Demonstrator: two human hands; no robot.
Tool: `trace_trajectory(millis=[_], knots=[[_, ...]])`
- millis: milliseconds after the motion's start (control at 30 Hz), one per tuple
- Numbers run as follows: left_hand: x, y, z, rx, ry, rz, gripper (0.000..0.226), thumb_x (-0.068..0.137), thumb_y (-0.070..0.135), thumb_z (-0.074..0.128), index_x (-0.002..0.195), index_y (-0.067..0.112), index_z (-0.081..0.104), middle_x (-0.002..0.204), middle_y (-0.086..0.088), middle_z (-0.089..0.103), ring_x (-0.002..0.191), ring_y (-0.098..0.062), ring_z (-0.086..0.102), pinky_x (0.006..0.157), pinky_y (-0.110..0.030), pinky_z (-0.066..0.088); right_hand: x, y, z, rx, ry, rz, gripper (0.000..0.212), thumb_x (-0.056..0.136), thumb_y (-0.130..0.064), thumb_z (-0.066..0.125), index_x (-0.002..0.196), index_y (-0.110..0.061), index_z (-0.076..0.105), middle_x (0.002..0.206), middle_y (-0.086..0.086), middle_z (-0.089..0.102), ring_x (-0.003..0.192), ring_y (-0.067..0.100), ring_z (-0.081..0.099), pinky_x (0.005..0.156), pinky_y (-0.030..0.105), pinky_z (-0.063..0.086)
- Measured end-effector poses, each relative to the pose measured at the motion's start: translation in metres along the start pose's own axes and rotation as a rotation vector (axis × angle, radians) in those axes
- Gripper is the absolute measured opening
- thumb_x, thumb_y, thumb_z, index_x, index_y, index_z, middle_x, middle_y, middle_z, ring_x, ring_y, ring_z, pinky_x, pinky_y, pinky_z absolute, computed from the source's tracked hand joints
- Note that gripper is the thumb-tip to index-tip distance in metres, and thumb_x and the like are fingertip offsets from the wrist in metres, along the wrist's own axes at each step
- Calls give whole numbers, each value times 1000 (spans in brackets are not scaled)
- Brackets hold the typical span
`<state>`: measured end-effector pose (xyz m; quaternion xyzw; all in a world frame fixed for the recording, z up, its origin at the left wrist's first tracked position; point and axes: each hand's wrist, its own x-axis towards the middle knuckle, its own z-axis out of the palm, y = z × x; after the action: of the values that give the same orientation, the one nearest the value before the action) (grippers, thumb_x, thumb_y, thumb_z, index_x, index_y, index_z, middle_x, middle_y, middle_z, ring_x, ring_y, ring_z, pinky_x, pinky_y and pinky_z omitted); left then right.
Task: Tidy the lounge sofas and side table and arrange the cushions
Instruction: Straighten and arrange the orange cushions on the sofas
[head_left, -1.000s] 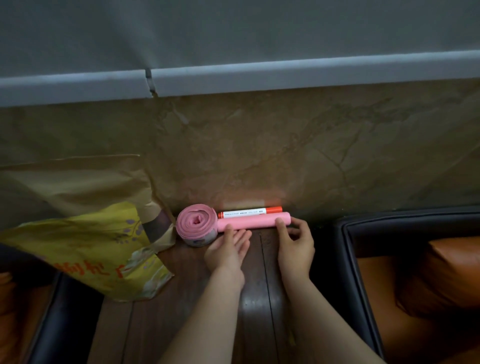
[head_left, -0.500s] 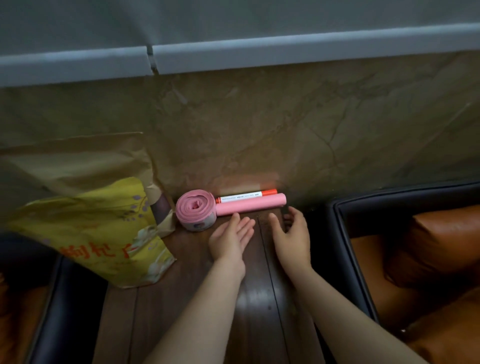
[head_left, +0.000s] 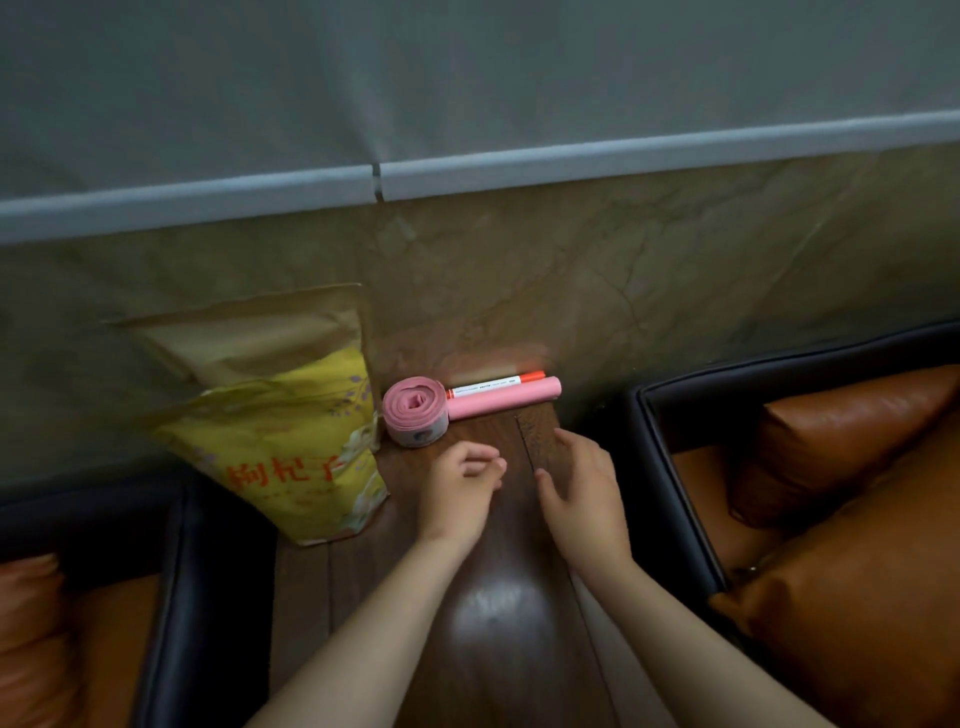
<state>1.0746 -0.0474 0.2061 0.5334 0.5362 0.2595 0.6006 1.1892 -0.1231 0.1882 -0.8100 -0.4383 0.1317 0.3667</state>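
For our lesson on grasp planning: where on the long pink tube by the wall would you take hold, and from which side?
Grip the pink tube near its free right end, coming from above and the front. It lies flat along the wall, with the marker close behind it and the pink coil at its left end, so probably only that end leaves room to close round it.

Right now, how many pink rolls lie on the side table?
2: a coiled roll beside the yellow bag, and a long roll to its right, along the wall. The bag may hide others.
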Motion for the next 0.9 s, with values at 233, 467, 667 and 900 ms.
trace_trajectory(millis=[233,467,667,900], knots=[[-42,44,-25,271,-53,259,25,83,8,70,77,31,62,83,1,68,76,-14,63,80,-32,50,-24,-42,-69,-123,-14,-111,44,86,-16,66,129,-11,55,127,4,58,124,22,48,104,37,40],[-121,129,-21,439,-71,483,17,84,12,68,88,27,61,88,9,67,78,-9,63,80,-27,50,-61,-81,-187,-357,-25,-266,47,90,-23,61,135,-15,50,136,1,53,131,19,43,109,32,33],[-206,164,-5,647,-138,648,17,84,19,68,100,24,65,96,10,70,90,-7,64,84,-30,53,-113,-95,-268,-423,37,-314,48,93,-26,57,139,-17,46,139,-1,50,134,18,39,110,33,33],[-283,221,-16,851,-68,742,18,88,26,66,104,31,60,97,14,64,88,-5,62,79,-30,55,-154,-129,-340,-436,91,-426,49,95,-25,54,142,-19,42,144,-2,45,138,16,34,114,34,30]])
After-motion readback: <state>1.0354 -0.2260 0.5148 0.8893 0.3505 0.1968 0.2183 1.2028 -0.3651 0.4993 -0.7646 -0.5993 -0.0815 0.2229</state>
